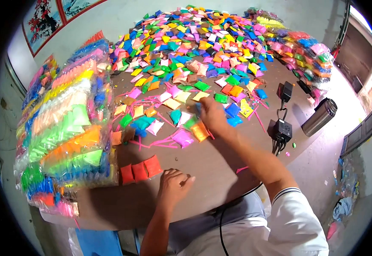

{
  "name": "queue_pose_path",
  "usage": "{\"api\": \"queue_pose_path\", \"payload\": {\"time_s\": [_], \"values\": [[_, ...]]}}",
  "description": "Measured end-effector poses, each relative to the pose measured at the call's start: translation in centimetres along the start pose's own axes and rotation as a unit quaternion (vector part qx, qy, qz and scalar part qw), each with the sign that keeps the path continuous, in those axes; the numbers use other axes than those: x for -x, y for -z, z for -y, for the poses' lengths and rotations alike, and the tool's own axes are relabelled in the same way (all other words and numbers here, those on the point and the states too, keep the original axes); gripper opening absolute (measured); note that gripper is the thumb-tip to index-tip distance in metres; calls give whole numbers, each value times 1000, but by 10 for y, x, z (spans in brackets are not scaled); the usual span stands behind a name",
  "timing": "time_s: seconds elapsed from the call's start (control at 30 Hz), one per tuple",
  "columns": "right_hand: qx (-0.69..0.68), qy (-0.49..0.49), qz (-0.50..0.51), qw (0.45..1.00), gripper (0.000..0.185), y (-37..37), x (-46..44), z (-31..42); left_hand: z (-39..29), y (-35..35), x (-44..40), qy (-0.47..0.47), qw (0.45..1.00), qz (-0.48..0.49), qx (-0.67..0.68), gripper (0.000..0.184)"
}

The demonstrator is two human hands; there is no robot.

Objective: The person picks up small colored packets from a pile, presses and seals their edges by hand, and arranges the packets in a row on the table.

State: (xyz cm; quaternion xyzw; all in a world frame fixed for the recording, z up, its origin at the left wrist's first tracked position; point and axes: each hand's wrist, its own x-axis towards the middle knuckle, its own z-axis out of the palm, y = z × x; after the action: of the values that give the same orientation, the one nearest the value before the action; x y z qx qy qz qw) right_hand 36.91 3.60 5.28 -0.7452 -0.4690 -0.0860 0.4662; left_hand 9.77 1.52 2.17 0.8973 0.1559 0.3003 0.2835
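Observation:
My left hand [175,184] rests near the table's front edge with its fingers curled in and the thumb out to the side. Nothing shows in it. Just left of it, three red packets [139,169] lie side by side in a row. Farther out, my right hand [211,114] reaches among loose coloured packets. Its fingertips are smeared by motion, with a bluish patch beside them, so I cannot make out whether they grip anything. Near it lie an orange packet [200,132], a magenta packet [182,138] and a blue packet [233,110]. Thin pink sticks [162,142] are scattered between the packets.
A large heap of coloured packets [194,42] covers the table's [220,179] far side. Clear bags of packets are stacked at left [66,123] and at back right [307,53]. On the right stand a steel flask [319,117] and a black cabled box [282,130].

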Motion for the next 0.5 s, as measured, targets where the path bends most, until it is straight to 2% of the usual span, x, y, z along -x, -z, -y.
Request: {"api": "queue_pose_path", "payload": {"time_s": [0.03, 0.1, 0.17, 0.23, 0.3, 0.37, 0.43, 0.5], "values": [[23, 23, -30, 999, 13, 4, -14, -27, 0, 0, 0, -1, 1000, 1, 0, 22], [98, -20, 29, 995, 13, 26, -39, -59, 1, 2, 1, 27, 998, 47, -33, 20], [137, 27, 5, 990, 16, 26, -58, -117, -2, 2, 0, 31, 998, 41, -27, 21], [194, 9, 29, 981, 14, 45, -64, -119, -1, 1, -1, 37, 999, 30, -24, 21], [298, 53, 25, 953, 14, 45, -70, -137, 3, -2, 0, 23, 1000, 8, -11, 21], [300, 90, 10, 950, 15, 38, -74, -148, 0, -2, -2, 27, 999, 3, -19, 20], [401, 39, 92, 911, 23, 37, -74, -143, 2, -2, -2, 21, 1000, 17, -14, 19], [411, 16, 119, 904, 24, 31, -79, -146, 0, -3, -3, 19, 1000, 12, -14, 26]]}}
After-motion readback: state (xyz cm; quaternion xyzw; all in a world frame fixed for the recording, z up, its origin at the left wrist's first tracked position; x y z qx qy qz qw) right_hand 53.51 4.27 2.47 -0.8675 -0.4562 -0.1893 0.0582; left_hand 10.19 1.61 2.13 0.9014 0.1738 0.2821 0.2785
